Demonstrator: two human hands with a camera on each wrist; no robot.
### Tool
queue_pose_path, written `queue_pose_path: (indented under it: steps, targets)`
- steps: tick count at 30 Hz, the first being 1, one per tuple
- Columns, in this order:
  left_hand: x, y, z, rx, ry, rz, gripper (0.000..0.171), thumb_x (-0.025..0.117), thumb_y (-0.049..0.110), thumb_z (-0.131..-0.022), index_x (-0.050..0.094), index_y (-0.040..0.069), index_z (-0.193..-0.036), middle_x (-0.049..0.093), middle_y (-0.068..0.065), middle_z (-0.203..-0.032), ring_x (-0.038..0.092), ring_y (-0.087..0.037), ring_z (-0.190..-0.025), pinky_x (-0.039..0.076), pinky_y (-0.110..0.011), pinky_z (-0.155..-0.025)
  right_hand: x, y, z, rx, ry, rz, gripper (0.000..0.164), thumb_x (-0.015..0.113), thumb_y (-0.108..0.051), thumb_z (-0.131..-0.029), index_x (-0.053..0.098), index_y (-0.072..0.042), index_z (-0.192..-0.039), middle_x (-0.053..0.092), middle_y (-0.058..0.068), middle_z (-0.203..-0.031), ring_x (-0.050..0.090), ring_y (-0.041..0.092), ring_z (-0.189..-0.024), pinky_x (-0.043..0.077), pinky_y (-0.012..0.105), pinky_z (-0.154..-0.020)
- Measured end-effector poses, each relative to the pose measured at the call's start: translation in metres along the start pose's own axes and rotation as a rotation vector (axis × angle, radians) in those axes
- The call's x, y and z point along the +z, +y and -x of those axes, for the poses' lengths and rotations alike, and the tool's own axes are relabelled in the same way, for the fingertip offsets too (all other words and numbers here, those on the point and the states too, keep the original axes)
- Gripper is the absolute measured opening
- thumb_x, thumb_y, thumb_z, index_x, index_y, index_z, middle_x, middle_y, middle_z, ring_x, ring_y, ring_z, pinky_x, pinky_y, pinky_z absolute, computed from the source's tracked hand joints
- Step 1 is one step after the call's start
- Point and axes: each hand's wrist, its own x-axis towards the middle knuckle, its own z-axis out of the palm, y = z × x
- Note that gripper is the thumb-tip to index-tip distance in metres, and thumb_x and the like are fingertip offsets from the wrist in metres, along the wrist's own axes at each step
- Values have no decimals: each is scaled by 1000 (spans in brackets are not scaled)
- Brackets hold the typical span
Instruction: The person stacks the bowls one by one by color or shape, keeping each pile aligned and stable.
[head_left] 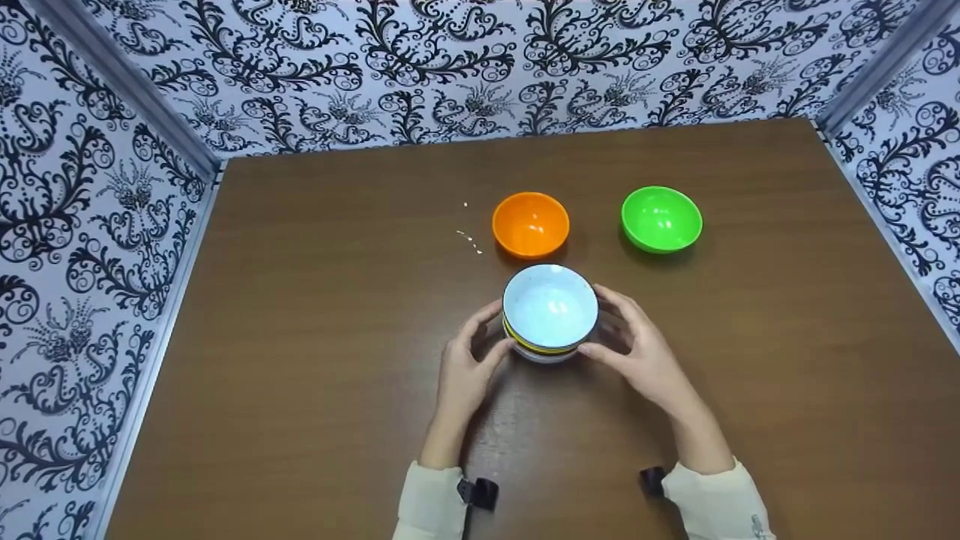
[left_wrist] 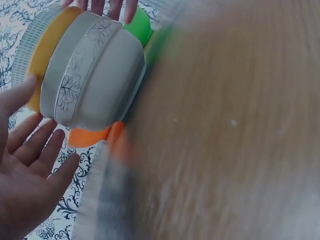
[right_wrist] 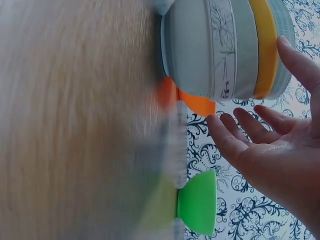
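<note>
A stack of nested bowls (head_left: 551, 306) stands in front of me on the table. Its top bowl is pale blue inside with a patterned outside (left_wrist: 27, 50). Under that comes a yellow bowl (right_wrist: 265, 47), then a whitish bowl with a leafy band (left_wrist: 70, 85) lower down. My left hand (head_left: 465, 367) cups the stack's left side, thumb in front and fingertips farther round. From the right, my right hand (head_left: 645, 352) holds it the same way. Both thumbs press near the yellow bowl, while the lower fingers spread beside the stack.
Just behind the stack sits an orange bowl (head_left: 530, 225), with a green bowl (head_left: 661, 219) to its right. Small white specks (head_left: 470, 238) lie left of the orange one. Patterned walls (head_left: 480, 67) border the brown table (head_left: 315, 300) at the back and sides.
</note>
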Motion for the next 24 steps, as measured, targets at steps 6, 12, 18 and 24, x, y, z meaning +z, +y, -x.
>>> queue_pose_path:
  steps: [6,12,18,24]
  targets:
    - [1,1,-2,-18,111,-2,11,71,14,-92,72,7,-100,71,-7,-125,66,-20,-120,52,-31,-103,-12,-3,-4,4,20,30,71,75,-4,-87,40,-1,-149,45,17,-152,45,36,-139,42,40,-114]
    - [3,3,-4,-38,152,9,10,73,16,-90,70,6,-89,73,-8,-120,68,-20,-114,54,-30,-99,-37,-5,-15,39,92,62,63,70,-6,-91,42,-2,-148,46,17,-150,47,25,-135,45,15,-106]
    - [5,1,-4,-50,144,54,13,73,9,-90,66,4,-100,71,-10,-123,67,-22,-117,54,-33,-102,-68,-2,-36,86,220,69,54,64,-3,-95,43,4,-144,48,17,-145,49,-7,-117,43,4,-95]
    - [6,0,-3,-38,76,87,33,69,5,-92,64,4,-124,66,-12,-131,63,-24,-125,50,-32,-107,-97,7,-54,187,354,153,54,63,-14,-97,43,1,-145,50,17,-144,53,15,-126,44,11,-97]
